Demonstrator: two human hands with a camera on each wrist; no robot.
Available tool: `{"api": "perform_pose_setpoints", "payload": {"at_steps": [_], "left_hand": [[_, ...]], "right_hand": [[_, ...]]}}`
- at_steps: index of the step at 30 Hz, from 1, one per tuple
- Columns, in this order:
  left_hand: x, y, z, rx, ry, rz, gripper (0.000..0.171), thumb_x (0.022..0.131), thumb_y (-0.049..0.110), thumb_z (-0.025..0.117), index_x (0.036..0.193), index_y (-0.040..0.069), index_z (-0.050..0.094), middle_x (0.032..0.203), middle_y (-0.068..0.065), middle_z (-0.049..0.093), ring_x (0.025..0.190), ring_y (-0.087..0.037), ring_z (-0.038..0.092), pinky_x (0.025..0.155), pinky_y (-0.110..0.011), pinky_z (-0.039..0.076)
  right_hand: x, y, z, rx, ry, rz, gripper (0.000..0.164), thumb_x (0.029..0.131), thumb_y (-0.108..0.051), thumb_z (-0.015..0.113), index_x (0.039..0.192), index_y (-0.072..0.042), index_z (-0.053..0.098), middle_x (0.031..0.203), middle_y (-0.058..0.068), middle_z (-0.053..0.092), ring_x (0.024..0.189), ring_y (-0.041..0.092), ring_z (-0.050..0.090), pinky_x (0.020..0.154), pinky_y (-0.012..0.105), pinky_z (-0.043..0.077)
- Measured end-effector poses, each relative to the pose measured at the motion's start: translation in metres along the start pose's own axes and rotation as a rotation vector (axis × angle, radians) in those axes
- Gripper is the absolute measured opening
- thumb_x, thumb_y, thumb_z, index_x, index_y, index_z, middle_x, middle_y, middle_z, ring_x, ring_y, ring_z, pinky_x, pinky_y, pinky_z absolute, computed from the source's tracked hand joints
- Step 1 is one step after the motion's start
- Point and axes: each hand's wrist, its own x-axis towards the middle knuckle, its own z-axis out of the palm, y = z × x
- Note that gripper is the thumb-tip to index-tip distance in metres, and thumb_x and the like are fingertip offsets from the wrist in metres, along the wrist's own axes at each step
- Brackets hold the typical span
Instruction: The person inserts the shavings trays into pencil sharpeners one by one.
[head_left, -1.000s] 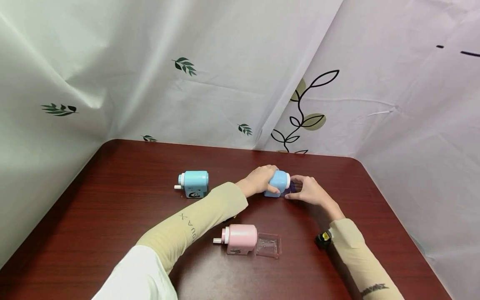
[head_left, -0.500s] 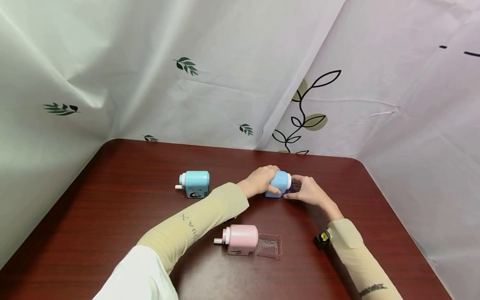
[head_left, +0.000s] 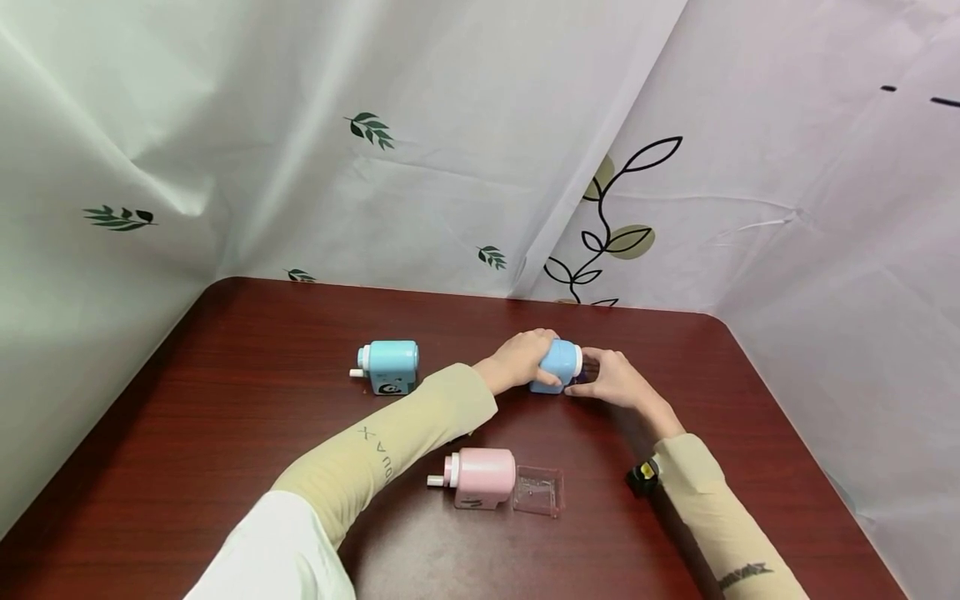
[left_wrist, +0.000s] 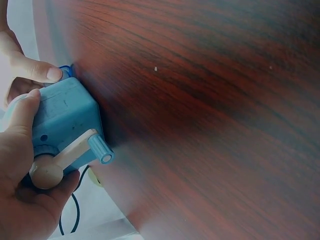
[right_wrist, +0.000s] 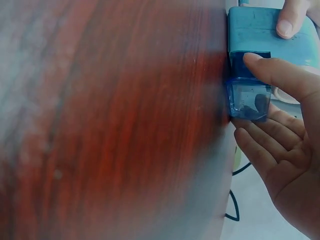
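Note:
At the back right of the table, my left hand [head_left: 520, 360] grips a blue crank pencil sharpener [head_left: 559, 359] around its body. Its crank [left_wrist: 75, 151] points toward the left wrist camera. From the opposite end, a clear blue shavings drawer [right_wrist: 250, 100] sticks partly out of the sharpener's lower part. The right hand [head_left: 617, 379] pinches this drawer, the thumb lying over its side and the other fingers behind it. Some dark bits show inside the drawer in the right wrist view.
A turquoise pencil sharpener [head_left: 393, 367] with a panda print stands at the back left. Nearer the front is a pink sharpener [head_left: 484, 477], with a clear pink drawer [head_left: 537, 491] beside it. White curtains [head_left: 420, 167] rise behind the brown table [head_left: 247, 400].
The right hand has shifted slightly left toward the blue sharpener, and less of the drawer shows between them. The left hand keeps its grip; the other sharpeners stay put.

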Motion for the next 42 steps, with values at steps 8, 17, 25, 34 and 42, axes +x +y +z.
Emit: {"api": "perform_pose_setpoints", "payload": {"at_steps": [8, 17, 25, 34, 42], "left_hand": [[0.000, 0.001, -0.001, -0.006, -0.008, -0.005, 0.069, 0.075, 0.045, 0.070, 0.125, 0.004, 0.045, 0.117, -0.007, 0.054, 0.096, -0.015, 0.050, 0.087, -0.028, 0.042], [-0.001, 0.002, -0.001, 0.002, -0.009, -0.002, 0.069, 0.076, 0.045, 0.070, 0.126, 0.004, 0.045, 0.118, -0.007, 0.053, 0.097, -0.016, 0.050, 0.088, -0.029, 0.042], [-0.001, 0.001, 0.000, 0.002, 0.003, 0.008, 0.069, 0.075, 0.044, 0.070, 0.126, 0.004, 0.045, 0.118, -0.006, 0.054, 0.098, -0.015, 0.050, 0.088, -0.029, 0.042], [-0.002, -0.001, 0.000, -0.001, 0.011, 0.007, 0.069, 0.075, 0.044, 0.071, 0.125, 0.004, 0.045, 0.118, -0.007, 0.054, 0.097, -0.015, 0.050, 0.088, -0.028, 0.042], [-0.001, 0.001, 0.000, 0.016, 0.005, 0.006, 0.070, 0.076, 0.044, 0.070, 0.126, 0.004, 0.045, 0.119, -0.007, 0.054, 0.098, -0.016, 0.050, 0.088, -0.028, 0.042]], "right_hand": [[0.003, 0.000, 0.001, 0.000, -0.012, -0.026, 0.055, 0.067, -0.030, 0.080, 0.113, -0.011, 0.058, 0.101, 0.003, 0.065, 0.091, 0.011, 0.059, 0.080, 0.036, 0.049], [0.001, -0.001, 0.001, 0.000, -0.013, -0.058, 0.057, 0.068, -0.035, 0.078, 0.116, -0.010, 0.058, 0.105, 0.004, 0.065, 0.095, 0.013, 0.058, 0.082, 0.039, 0.048], [-0.004, 0.001, -0.005, 0.060, -0.037, -0.053, 0.067, 0.066, -0.038, 0.079, 0.122, -0.010, 0.054, 0.113, 0.006, 0.062, 0.100, 0.014, 0.057, 0.085, 0.039, 0.047], [-0.009, 0.008, -0.006, 0.229, -0.067, -0.012, 0.064, 0.071, -0.026, 0.078, 0.125, -0.003, 0.051, 0.116, 0.016, 0.060, 0.101, 0.018, 0.059, 0.083, 0.035, 0.049], [-0.006, 0.006, -0.003, 0.252, -0.057, -0.032, 0.058, 0.070, -0.022, 0.078, 0.119, -0.002, 0.055, 0.111, 0.017, 0.062, 0.097, 0.020, 0.060, 0.080, 0.036, 0.050]]}}
